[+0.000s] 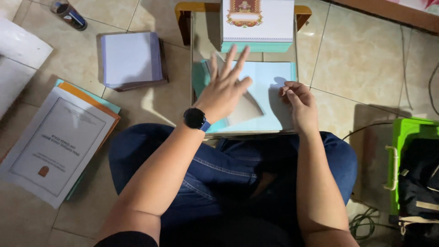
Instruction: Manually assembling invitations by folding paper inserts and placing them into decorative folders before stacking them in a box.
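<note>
L hand [225, 89] lies flat, fingers spread, on pale-blue sheet [270, 82] while R hand [299, 103] pinches its 3 o'clock edge; prob best pressing firmly w/ edges aligned.

Left hand [224, 89] lies flat, fingers spread, on pale blue sheet [265, 98] (right hand [299, 103] pinches its edge)

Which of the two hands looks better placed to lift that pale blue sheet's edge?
Probably the right hand: its fingertips already pinch the pale blue sheet at its right edge, while the left hand lies flat, fingers spread, pressing it down.
</note>
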